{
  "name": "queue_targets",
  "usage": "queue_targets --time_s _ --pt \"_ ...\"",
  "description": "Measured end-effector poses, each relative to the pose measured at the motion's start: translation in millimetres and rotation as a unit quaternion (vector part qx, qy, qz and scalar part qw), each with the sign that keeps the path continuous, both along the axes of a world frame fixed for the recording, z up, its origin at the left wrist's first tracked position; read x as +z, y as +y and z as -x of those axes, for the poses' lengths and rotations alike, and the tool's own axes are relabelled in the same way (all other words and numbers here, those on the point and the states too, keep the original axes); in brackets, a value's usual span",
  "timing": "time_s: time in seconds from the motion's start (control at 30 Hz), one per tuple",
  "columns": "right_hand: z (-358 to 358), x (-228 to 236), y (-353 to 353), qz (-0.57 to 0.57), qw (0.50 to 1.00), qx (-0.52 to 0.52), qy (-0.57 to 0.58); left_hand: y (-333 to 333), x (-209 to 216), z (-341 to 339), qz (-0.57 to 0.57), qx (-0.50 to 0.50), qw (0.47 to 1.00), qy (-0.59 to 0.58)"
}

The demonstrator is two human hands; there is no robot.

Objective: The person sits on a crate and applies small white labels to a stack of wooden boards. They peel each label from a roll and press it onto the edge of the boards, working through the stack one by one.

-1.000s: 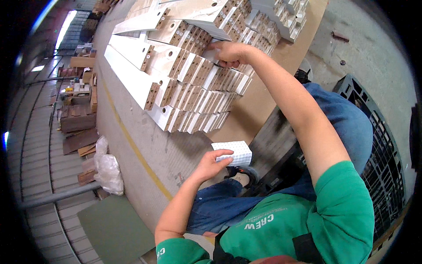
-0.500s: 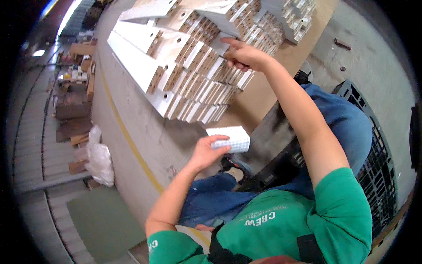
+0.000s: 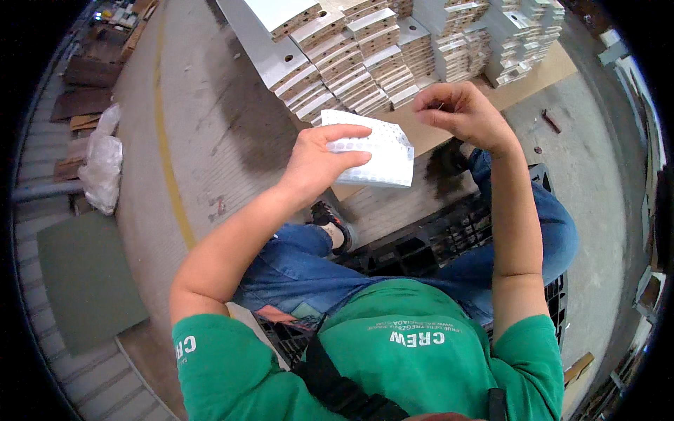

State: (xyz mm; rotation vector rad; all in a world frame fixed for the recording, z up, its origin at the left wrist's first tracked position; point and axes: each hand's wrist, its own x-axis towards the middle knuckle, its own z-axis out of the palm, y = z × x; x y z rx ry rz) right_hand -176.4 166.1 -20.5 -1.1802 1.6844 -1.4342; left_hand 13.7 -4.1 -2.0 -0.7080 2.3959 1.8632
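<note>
My left hand (image 3: 316,158) grips a white pad of sheets (image 3: 382,156) patterned with rows of small round dots, which look like stickers. Thumb and fingers clasp the pad's left side, in front of my body. To the right of it and a little higher, my right hand (image 3: 467,116) hovers with its fingertips pinched together. Whatever is between those fingertips, if anything, is too small to make out. Just beyond both hands rise stacked white boards (image 3: 379,59) with brown, drilled edges and round holes in some top faces.
The stacks stand on a brown sheet (image 3: 544,81). Under my legs is a black plastic pallet (image 3: 407,256). A yellow line (image 3: 165,140) runs along the concrete floor at left, near bundled clear plastic (image 3: 103,168) and a green board (image 3: 88,281). A small brown scrap (image 3: 551,121) lies at right.
My right hand has left the board stacks and drawn back toward me, its fingers now pinched. My left hand has lifted the pad up and closer to the right hand. The view has swung.
</note>
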Motion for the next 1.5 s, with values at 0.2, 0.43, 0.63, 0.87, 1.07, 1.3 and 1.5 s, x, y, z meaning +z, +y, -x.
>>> queue_targets --time_s 0.2,0.43,0.63,0.87,1.07,1.3,1.5 --pt "-36 19 -4 -0.081 0.964 0.029 0.252 -11 1 -9 -0.055 0.037 0.997 0.034" --pt "-48 5 -18 0.016 0.943 0.000 0.332 -19 1 -10 -0.034 0.045 0.998 0.029" --pt "-49 -2 -19 0.000 0.939 0.004 0.343 -18 3 -6 -0.038 0.059 0.997 -0.014" --pt "-48 -12 -19 -0.025 0.949 0.033 0.313 -19 -8 -1 -0.074 0.094 0.992 -0.035" --pt "24 -51 -16 0.003 0.986 -0.072 -0.151 -28 -19 0 -0.051 0.084 0.994 -0.056" --pt "91 -119 -56 0.170 0.889 -0.250 -0.343 -24 -25 3 -0.083 0.099 0.988 -0.081" --pt "93 -128 -88 0.148 0.913 -0.335 -0.182 -29 -34 4 -0.092 0.098 0.988 -0.077"
